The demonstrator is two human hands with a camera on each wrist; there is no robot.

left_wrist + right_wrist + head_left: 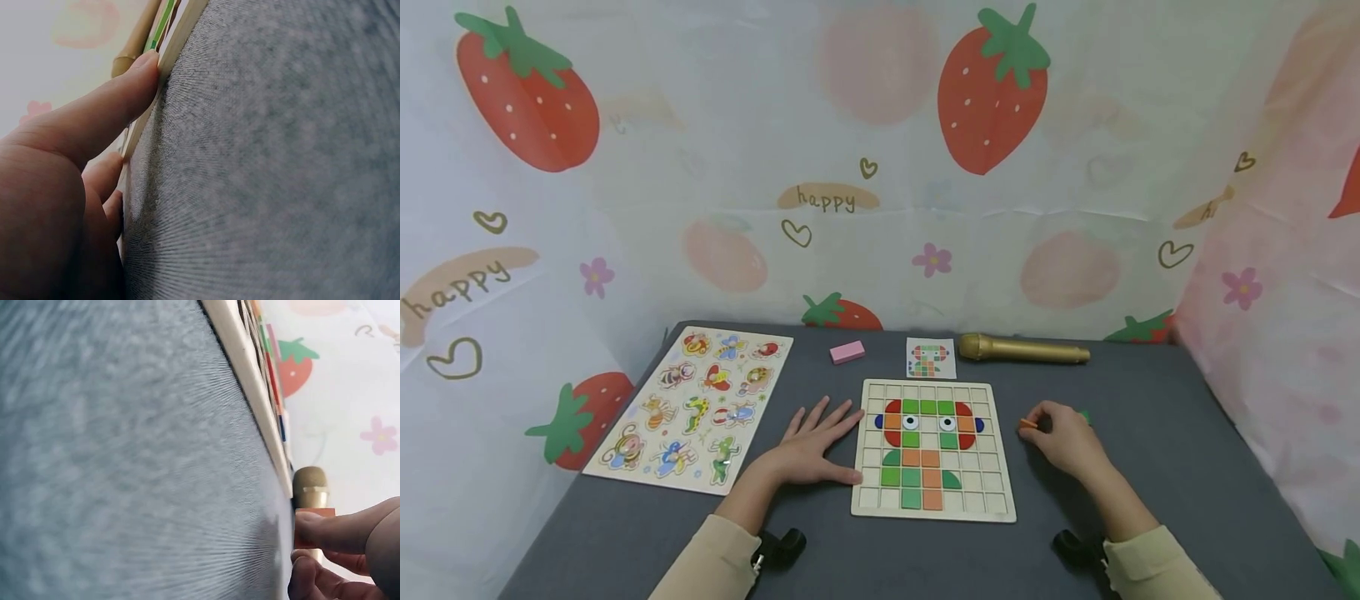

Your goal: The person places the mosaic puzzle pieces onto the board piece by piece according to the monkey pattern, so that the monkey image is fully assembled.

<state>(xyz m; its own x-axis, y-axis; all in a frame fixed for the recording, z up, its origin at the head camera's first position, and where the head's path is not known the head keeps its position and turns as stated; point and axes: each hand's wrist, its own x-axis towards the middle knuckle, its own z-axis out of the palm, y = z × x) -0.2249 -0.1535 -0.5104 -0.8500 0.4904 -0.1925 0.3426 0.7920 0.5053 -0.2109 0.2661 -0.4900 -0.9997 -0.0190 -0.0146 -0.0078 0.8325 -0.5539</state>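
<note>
A square wooden grid board [992, 467] lies on the table, partly filled with green, red, orange and blue tiles and two eye tiles that make up a figure. My left hand [808, 446] is spread flat at the board's left side, its thumb and fingertips right at the edge. To the right of the board, my right hand [1063, 437] pinches a small orange tile [315, 519] between thumb and fingers, just over the table. A bit of a green piece [1086, 416] shows behind the right hand, mostly hidden by it.
Behind the board lie a picture card [931, 358] with a matching figure, a gold microphone [1030, 349] and a pink block [847, 352]. A wooden puzzle board [700, 408] with animal and insect pictures lies at the left. A strawberry-print cloth [865, 108] hangs behind the grey table [940, 558].
</note>
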